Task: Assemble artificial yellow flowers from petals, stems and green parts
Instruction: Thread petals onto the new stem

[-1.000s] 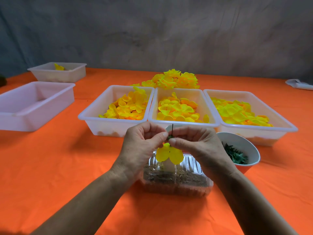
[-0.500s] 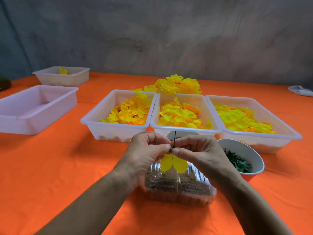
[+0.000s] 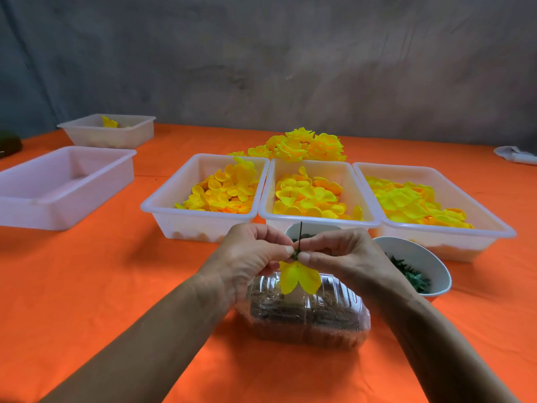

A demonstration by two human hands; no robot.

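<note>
Yellow flower (image 3: pixel 299 277), half built, held at centre frame just below the middle, petals hanging down over a clear plastic box (image 3: pixel 305 315) of brown bits. Thin dark stem (image 3: pixel 301 232) sticking straight up from between the fingertips, a small green part (image 3: pixel 295 254) just above the petals, right at the pinch. Left hand (image 3: pixel 250 257), coming in from lower left, fingers curled, thumb and forefinger pinching the green part and stem from the left side. Right hand (image 3: pixel 340 254), coming in from lower right, likewise curled, thumb and forefinger pinching the same spot from the right; the two thumb tips almost touching. Behind the hands, across the middle of the frame, three white trays side by side and touching: left tray (image 3: pixel 162 207), middle tray (image 3: pixel 267 210) and right tray (image 3: pixel 505 232), each holding loose yellow and orange petals. Pile of finished yellow flowers (image 3: pixel 302 145) just behind the middle tray. White bowl (image 3: pixel 430 263) with green parts right of the right hand; a second white bowl (image 3: pixel 316 228) mostly hidden behind the fingers, contents hard to make out. At left frame, a larger white tray (image 3: pixel 58 216); behind it, upper left, a smaller white tray (image 3: pixel 125 138) with a yellow piece inside. All on an orange tablecloth (image 3: pixel 116 286), grey backdrop (image 3: pixel 261 59) above. Small white item (image 3: pixel 517 154) at far right edge, unclear.
</note>
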